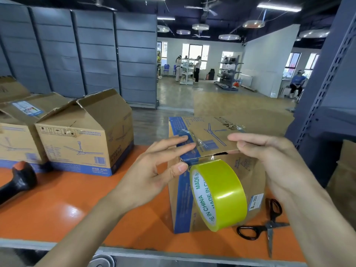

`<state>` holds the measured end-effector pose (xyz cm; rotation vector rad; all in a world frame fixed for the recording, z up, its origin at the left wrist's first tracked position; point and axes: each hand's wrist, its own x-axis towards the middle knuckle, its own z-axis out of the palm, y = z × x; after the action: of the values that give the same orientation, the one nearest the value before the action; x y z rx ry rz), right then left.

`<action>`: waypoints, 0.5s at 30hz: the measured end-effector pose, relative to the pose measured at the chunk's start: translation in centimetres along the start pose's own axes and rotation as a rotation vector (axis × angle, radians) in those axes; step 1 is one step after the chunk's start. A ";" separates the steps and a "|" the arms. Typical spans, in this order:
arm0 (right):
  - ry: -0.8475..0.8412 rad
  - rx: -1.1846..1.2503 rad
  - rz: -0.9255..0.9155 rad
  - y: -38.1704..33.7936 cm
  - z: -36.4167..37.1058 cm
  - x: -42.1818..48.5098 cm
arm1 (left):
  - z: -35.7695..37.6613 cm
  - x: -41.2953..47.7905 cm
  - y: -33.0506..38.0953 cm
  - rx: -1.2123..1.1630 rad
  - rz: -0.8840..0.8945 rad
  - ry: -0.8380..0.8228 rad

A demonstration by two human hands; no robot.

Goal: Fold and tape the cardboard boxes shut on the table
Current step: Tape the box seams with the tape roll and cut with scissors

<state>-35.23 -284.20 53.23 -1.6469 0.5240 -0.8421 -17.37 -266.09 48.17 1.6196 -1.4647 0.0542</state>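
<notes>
1. Glossy yellow-green tape roll (pixel 219 193) hangs at the front of the box (pixel 210 132), apparently by its own strip; probably light and slick.
2. Stiff corrugated box stands on the orange table (pixel 67 199); press its springy flaps near the seam.
3. Left hand (pixel 152 170) and right hand (pixel 269 155) lie flat-fingered on the lid, apart, gripping nothing.
4. Scissors (pixel 269 226) lie beside it; open-flapped boxes (pixel 84 135) stand to the left.
</notes>
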 end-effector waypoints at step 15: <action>0.002 -0.117 -0.044 0.9 0.8 0.5 | 0.4 0.8 -1.3 -0.062 -0.011 0.065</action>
<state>-34.23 -284.31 52.43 -1.7700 0.5489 -0.8599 -16.34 -267.14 47.65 1.5614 -1.3948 0.0537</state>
